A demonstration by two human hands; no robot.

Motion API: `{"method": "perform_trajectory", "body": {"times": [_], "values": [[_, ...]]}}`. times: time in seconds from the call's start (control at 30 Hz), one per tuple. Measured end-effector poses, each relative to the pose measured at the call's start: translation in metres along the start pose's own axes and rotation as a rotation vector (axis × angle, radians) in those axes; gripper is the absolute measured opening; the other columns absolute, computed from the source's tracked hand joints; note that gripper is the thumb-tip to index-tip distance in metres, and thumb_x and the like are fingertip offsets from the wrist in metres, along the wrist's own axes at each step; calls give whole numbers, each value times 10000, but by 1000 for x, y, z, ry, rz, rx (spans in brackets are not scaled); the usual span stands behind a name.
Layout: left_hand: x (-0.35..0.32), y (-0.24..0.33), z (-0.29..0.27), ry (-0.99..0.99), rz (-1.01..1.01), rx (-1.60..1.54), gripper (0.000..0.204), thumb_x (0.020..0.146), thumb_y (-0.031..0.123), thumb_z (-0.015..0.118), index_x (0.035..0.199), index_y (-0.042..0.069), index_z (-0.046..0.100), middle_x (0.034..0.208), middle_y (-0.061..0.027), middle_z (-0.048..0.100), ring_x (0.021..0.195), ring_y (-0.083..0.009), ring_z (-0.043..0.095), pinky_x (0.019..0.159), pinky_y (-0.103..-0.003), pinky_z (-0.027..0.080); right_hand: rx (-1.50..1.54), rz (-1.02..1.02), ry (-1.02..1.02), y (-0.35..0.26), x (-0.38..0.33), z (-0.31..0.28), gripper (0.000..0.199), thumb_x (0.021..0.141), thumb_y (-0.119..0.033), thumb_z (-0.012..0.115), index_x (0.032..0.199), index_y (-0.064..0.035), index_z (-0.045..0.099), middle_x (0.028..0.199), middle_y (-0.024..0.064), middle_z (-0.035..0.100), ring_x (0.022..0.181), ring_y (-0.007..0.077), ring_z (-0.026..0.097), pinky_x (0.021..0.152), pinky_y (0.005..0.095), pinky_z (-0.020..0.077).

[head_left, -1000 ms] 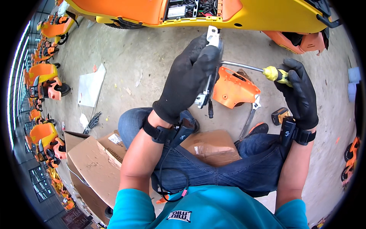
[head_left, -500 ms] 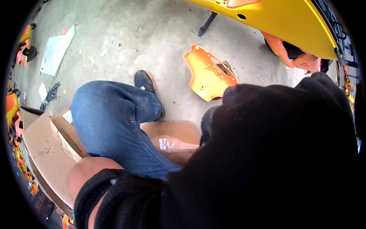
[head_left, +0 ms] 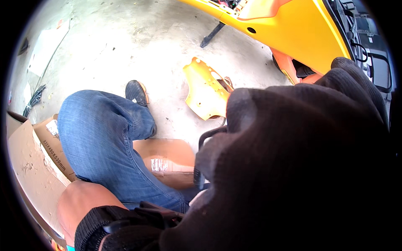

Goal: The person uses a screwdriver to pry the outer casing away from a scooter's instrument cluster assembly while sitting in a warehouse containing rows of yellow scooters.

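Note:
My left hand is at the lower left, beside my jeans leg and the cardboard box. Only its back or wrist shows above a black ribbed cuff; the fingers are hidden. A dark, bulky sleeve covers the right half and hides most of what lies under it. At its edge a small pale patch shows, perhaps my right hand; the fingers cannot be made out. Close to that, a black curved tube-like bar sticks out from behind the sleeve. Its kind is unclear.
An orange-yellow molded shell with cutouts lies on the concrete floor. Beyond it stands a large yellow machine body on a black leg. Cardboard boxes flank my leg; a flat cardboard piece is below my shoe. Cables lie left.
The view has shifted, so floor things sit further left. The black curved bar and the pale patch now show more at the sleeve's edge. The floor looks brighter.

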State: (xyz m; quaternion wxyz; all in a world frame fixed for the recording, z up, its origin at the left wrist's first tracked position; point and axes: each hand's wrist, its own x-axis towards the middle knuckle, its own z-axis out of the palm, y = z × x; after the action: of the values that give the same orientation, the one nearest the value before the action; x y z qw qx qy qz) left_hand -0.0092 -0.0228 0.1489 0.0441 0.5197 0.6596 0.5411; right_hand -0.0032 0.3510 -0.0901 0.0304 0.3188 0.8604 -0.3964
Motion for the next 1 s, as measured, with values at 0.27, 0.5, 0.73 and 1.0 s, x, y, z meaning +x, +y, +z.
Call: {"method": "perform_trajectory", "body": {"times": [0.27,0.5,0.73,1.0], "values": [[1,0,-5,-4,5,-22,449,1012,314,499,1312,-19,516,1044,-136,628,877,-223,631,765,-334,515,302,40,-23,-41,-55,-42,381,1055,-315,420,1244,-20,570,832,85,600,520,51,430,488,169,353],[-2,-38,-16,126,-222,-7,447,1011,322,498,1301,-18,521,1057,-147,626,894,-244,636,778,-348,518,619,58,-215,-105,-128,-27,380,1077,-307,378,1205,-19,591,759,75,593,437,29,391,424,147,316],[-22,-125,-20,210,-649,-546,505,1083,394,368,1410,17,440,989,-69,626,855,-134,619,781,-277,507,440,-416,-155,-105,-147,-19,272,995,-63,510,1258,5,532,1058,94,648,699,102,561,608,239,476],[-17,-137,-12,187,-700,-622,667,1028,578,375,1367,13,480,998,-104,624,845,-187,603,789,-334,480,1025,-247,-243,-110,-154,-27,251,983,-153,567,1194,-17,560,1096,55,582,905,103,553,801,239,465]]}}
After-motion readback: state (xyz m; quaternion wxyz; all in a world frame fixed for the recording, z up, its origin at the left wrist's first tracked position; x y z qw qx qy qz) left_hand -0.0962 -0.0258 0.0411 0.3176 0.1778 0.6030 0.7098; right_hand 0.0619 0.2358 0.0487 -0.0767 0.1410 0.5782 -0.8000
